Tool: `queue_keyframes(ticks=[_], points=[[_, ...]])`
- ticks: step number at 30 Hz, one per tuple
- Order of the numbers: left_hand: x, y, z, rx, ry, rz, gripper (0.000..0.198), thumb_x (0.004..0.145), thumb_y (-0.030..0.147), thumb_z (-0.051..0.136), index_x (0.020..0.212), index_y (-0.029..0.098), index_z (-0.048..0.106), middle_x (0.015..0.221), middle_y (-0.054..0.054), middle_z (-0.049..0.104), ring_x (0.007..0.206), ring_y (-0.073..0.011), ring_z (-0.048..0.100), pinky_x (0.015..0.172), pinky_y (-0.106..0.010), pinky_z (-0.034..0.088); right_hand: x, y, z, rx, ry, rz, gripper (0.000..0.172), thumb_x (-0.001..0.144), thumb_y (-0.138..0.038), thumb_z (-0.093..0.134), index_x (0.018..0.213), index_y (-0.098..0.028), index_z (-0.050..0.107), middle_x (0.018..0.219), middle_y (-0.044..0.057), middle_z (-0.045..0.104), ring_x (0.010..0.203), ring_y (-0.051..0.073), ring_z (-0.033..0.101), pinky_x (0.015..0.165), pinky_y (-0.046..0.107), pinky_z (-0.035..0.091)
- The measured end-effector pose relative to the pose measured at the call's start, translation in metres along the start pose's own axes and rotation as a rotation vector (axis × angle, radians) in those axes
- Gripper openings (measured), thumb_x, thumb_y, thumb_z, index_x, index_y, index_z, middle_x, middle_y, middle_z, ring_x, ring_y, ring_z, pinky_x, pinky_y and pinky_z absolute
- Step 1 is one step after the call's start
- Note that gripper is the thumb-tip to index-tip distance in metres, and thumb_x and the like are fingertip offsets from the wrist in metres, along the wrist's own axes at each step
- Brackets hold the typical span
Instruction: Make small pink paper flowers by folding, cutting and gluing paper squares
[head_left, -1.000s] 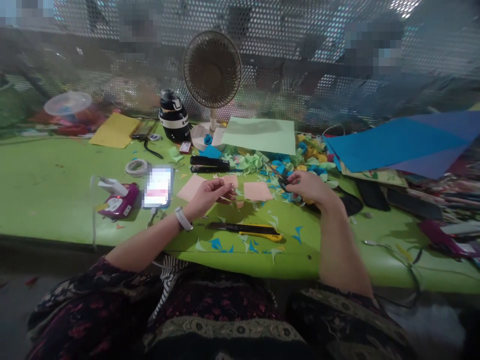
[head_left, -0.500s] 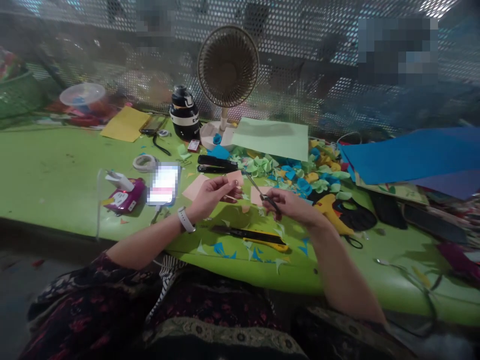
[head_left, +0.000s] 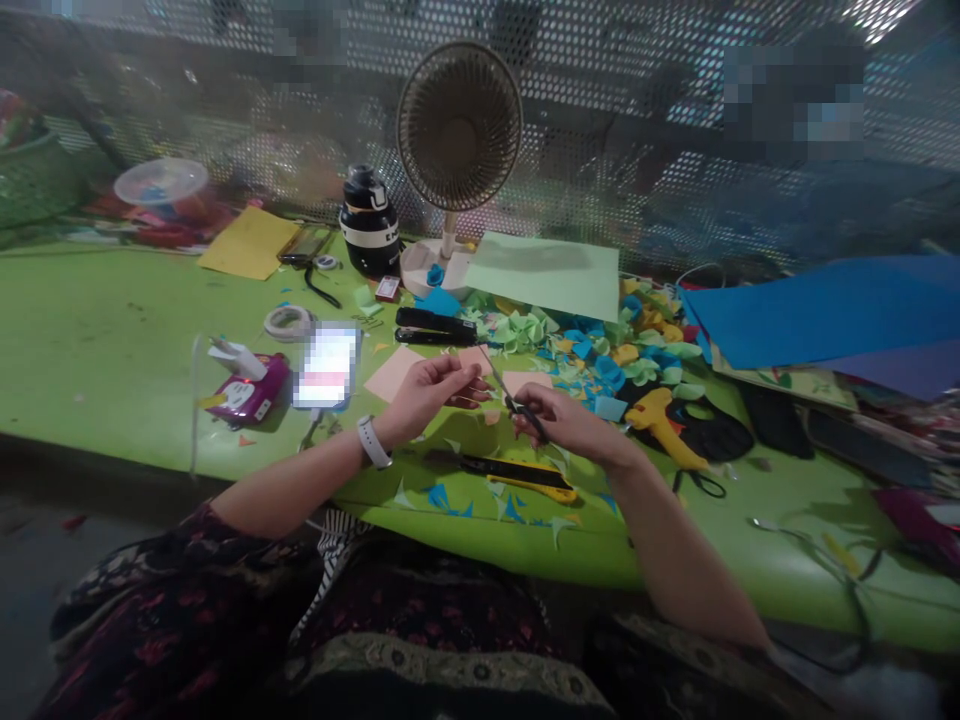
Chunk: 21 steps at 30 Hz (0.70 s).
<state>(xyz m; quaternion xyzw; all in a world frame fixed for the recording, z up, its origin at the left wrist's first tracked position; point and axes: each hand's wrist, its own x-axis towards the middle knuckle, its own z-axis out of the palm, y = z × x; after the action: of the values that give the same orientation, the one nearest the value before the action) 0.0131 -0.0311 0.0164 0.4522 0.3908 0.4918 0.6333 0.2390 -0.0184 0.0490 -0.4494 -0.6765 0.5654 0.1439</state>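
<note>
Between thumb and fingers, my left hand (head_left: 441,390) pinches a small piece of pink paper (head_left: 475,358). My right hand (head_left: 556,418) grips the dark handles of a pair of scissors (head_left: 510,398), whose blades point up and left to the paper's right edge. Whether the blades touch the paper I cannot tell. A pink sheet (head_left: 393,373) lies left of my left hand, and another pink piece (head_left: 528,382) lies behind the scissors. Below both hands rests a yellow and black box cutter (head_left: 529,476) among blue and green paper scraps.
A black stapler (head_left: 435,327) and a heap of curled paper pieces (head_left: 577,350) lie beyond my hands. Behind them stand a fan (head_left: 459,130) and a bottle (head_left: 369,225). A phone (head_left: 327,367) lies left, a yellow glue gun (head_left: 664,425) and blue sheets (head_left: 817,310) right.
My right hand has brought the scissors a little left, close to the pink paper in my left hand. The left hand has hardly moved.
</note>
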Motion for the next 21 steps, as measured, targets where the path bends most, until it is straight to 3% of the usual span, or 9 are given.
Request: queue_keyframes(ticks=[8,15,21], points=[[-0.0002,0.0007,0.0011,-0.017,0.018,-0.011,0.045,0.075,0.054,0.081,0.087,0.014,0.065,0.09,-0.011,0.078,0.086,-0.0206,0.076,0.079,-0.034,0.062,0.0,-0.0008,0.002,-0.004,0.014,0.0,0.057,0.067,-0.068,0.077,0.085,-0.02,0.054,0.072,-0.002,0.061,0.064,0.011,0.055,0.055,0.024,0.045],[0.0006,-0.0015,0.0002,-0.023,0.013,-0.01,0.044,0.075,0.053,0.081,0.086,0.013,0.065,0.089,-0.01,0.078,0.084,-0.0191,0.076,0.08,-0.033,0.062,0.0005,-0.0015,0.0037,-0.056,0.052,-0.028,0.057,0.068,-0.071,0.075,0.081,-0.02,0.052,0.067,-0.004,0.056,0.059,0.01,0.049,0.052,0.023,0.035],[0.0006,-0.001,0.0012,-0.04,0.021,-0.018,0.045,0.073,0.053,0.083,0.088,0.013,0.067,0.088,-0.01,0.078,0.083,-0.0195,0.076,0.079,-0.033,0.062,0.002,-0.0005,0.0044,-0.043,0.079,-0.056,0.057,0.066,-0.071,0.076,0.077,-0.022,0.05,0.067,-0.003,0.057,0.063,0.013,0.053,0.057,0.025,0.038]])
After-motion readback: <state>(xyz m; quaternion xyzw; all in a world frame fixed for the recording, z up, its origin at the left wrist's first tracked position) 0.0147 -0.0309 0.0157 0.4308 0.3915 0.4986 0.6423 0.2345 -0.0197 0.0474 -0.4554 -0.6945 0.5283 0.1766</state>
